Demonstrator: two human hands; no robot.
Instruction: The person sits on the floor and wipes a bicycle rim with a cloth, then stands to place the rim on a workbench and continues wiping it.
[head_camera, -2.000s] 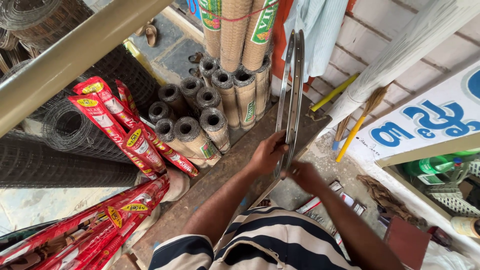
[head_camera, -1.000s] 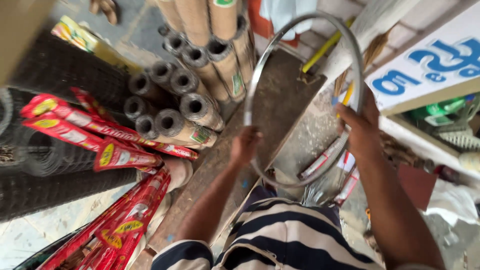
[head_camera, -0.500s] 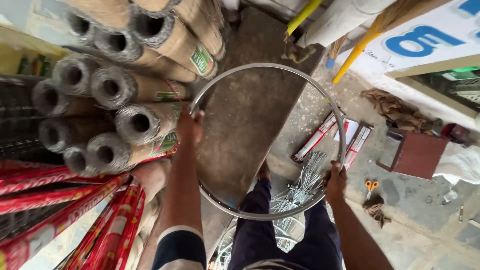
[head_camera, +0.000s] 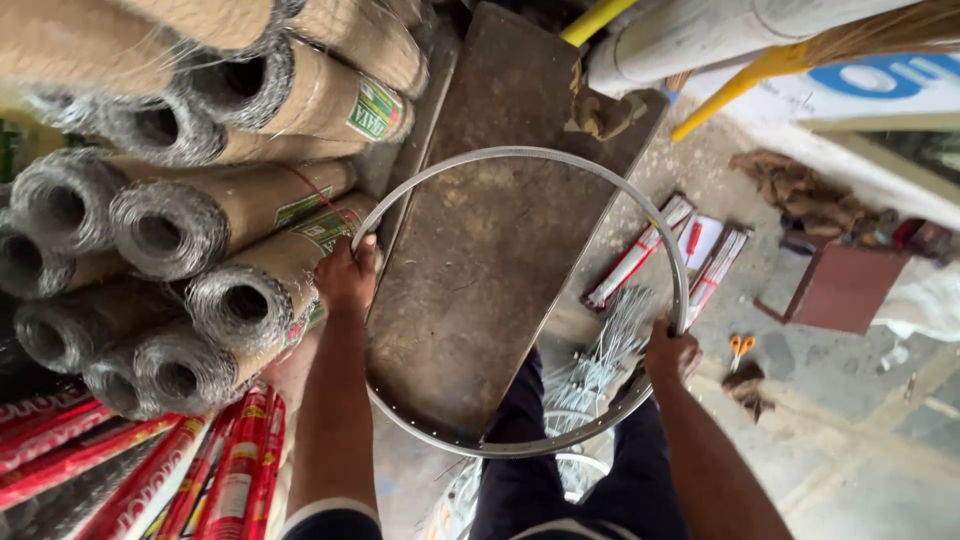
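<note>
Trouble could come from the big metal ring (head_camera: 520, 300) — a thin, round wheel rim with small holes along it. It is wide and held only at two spots on its sides, so it could tip, twist or slip out of the fingers, I think. If it drops, it may land on the bundle of thin wires (head_camera: 600, 360) on the floor below, or bang the brown board (head_camera: 480, 250) that it hangs flat above.

On the left, the ring sits very close to the stacked rolls of wire mesh (head_camera: 230, 250). Its edge could catch on their rough wire ends if it swings that way.

Both hands are closed around the rim. The left hand (head_camera: 347, 277) wraps its fingers tight on the left side of the ring, right beside a mesh roll. The right hand (head_camera: 668, 356) grips the lower right side, thumb on top — near the flat red and white packs (head_camera: 660, 250) and well apart from the small orange scissors (head_camera: 741, 346) on the floor.
</note>
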